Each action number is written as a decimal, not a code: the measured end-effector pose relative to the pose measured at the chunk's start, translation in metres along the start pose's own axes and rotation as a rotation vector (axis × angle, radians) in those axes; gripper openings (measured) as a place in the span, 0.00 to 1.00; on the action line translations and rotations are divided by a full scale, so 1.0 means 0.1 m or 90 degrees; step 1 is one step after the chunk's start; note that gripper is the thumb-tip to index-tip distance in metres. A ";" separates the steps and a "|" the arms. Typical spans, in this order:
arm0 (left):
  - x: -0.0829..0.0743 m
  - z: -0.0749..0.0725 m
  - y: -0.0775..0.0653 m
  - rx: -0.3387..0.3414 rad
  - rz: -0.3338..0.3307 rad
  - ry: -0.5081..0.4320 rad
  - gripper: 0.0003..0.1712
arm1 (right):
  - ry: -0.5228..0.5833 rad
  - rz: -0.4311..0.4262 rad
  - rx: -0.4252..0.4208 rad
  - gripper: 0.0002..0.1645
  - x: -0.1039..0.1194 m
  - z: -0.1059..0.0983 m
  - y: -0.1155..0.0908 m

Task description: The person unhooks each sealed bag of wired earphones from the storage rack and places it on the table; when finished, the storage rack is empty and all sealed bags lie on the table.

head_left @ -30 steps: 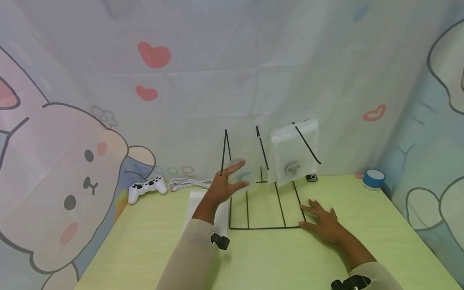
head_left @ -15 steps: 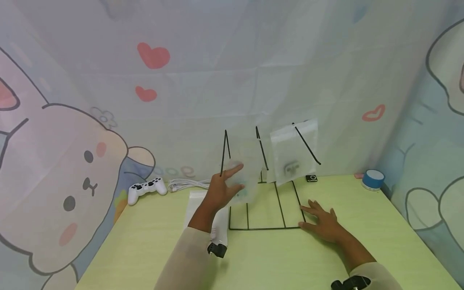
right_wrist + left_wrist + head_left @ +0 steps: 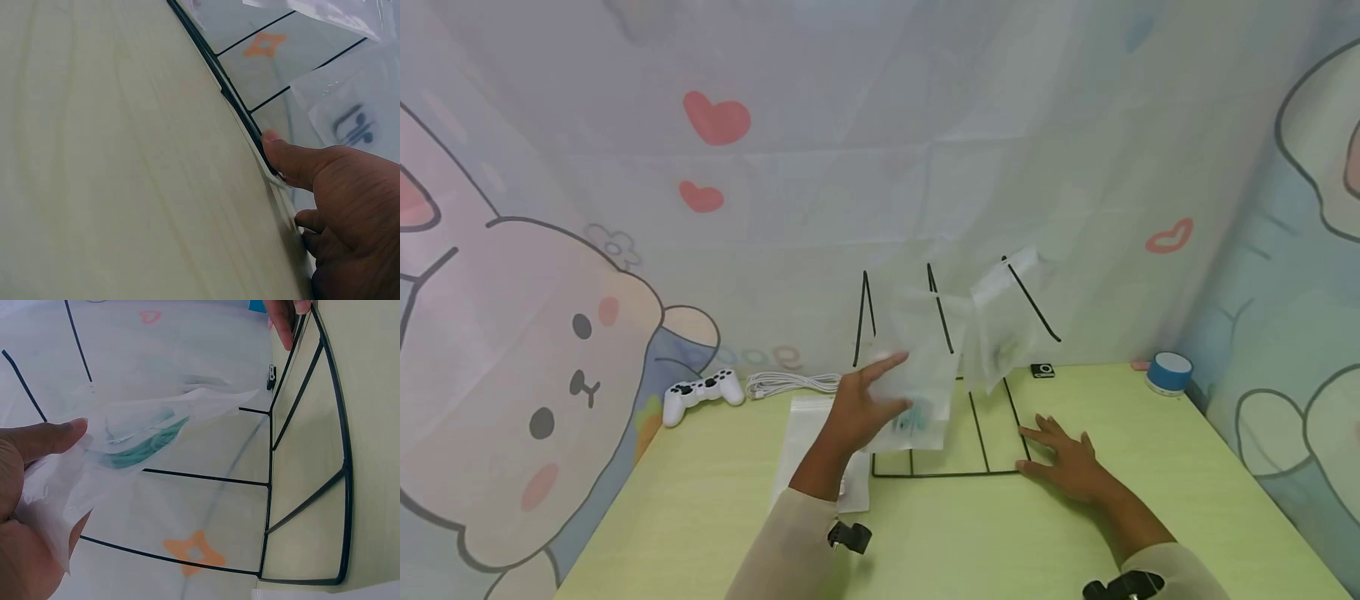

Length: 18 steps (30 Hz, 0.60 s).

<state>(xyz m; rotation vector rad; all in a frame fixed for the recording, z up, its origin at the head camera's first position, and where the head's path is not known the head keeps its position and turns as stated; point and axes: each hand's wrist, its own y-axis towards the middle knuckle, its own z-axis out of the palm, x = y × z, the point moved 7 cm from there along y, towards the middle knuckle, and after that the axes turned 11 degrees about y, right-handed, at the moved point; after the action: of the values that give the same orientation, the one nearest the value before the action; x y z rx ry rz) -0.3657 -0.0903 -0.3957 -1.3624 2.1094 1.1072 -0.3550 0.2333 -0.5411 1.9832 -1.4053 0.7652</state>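
A black wire display rack (image 3: pixel 951 475) with several upright hooks stands on the table. My left hand (image 3: pixel 859 408) holds the edge of a translucent zip bag (image 3: pixel 928 367) with something teal inside; its upper part is by the middle hook. In the left wrist view the thumb lies against that bag, whose teal contents (image 3: pixel 147 447) look like a coiled cord. My right hand (image 3: pixel 1063 458) rests at the rack's front right corner, thumb and forefinger touching its base wires. Another zip bag (image 3: pixel 1000 308), with a small dark item inside, hangs tilted at the right hook.
Left of the rack lies a flat white bag (image 3: pixel 805 433). Behind it are a white coiled cable (image 3: pixel 790 383) and a white game controller (image 3: pixel 703 395). A small black player (image 3: pixel 1042 371) and a blue round tub (image 3: pixel 1169 373) sit at the back right.
My left hand has drawn its bag forward and down, so more of it shows over the rack. The bag at the right hook has swung and turned. My right hand stays put.
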 end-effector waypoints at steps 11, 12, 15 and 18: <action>0.00 -0.01 -0.16 0.023 -0.034 0.023 0.40 | -0.006 0.000 -0.002 0.41 0.00 0.01 0.01; -0.01 -0.03 -0.17 0.022 -0.031 0.025 0.40 | -0.005 0.000 -0.003 0.41 0.00 0.01 0.01; -0.07 -0.07 -0.21 0.020 -0.016 0.027 0.40 | -0.003 -0.001 -0.003 0.41 0.01 0.00 0.01; -0.13 -0.09 -0.24 0.024 -0.003 0.026 0.40 | 0.001 0.001 -0.002 0.41 0.01 0.00 0.00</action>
<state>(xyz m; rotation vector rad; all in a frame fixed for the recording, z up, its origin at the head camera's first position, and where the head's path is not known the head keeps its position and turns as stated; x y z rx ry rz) -0.3377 -0.0951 -0.3913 -1.3828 2.1446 1.0413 -0.3549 0.2327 -0.5403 1.9783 -1.4062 0.7651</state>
